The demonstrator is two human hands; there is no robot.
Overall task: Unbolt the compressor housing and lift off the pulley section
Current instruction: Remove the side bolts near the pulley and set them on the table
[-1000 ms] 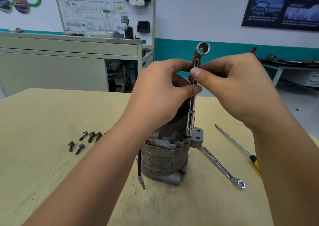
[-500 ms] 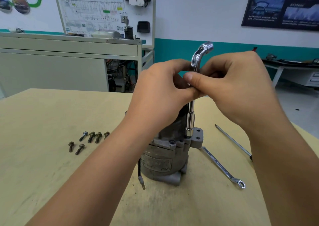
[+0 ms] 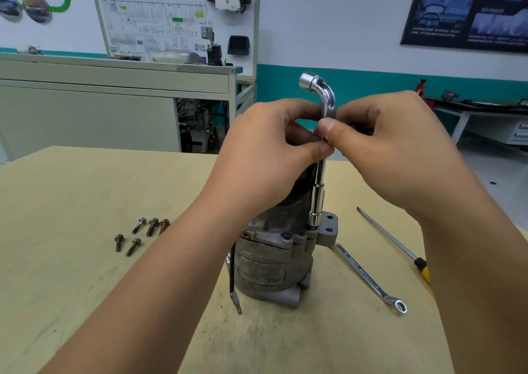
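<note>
Twirling the socket wrench (image 3: pixel 325 99) as seen from the head camera, we find its bent top now points left, where half a second ago it pointed right. We judge the bolt under its socket is spinning out freely. Our left hand (image 3: pixel 268 139) and right hand (image 3: pixel 383 145) meet above the compressor (image 3: pixel 265 268), fingers (image 3: pixel 328 129) of both pinching the wrench shaft. The compressor stands upright on the counter (image 3: pixel 71 288), loose bolts (image 3: pixel 140 236) lying to its left.

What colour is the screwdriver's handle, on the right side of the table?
The screwdriver handle is yellow with a black collar, seen in the head view.
</note>
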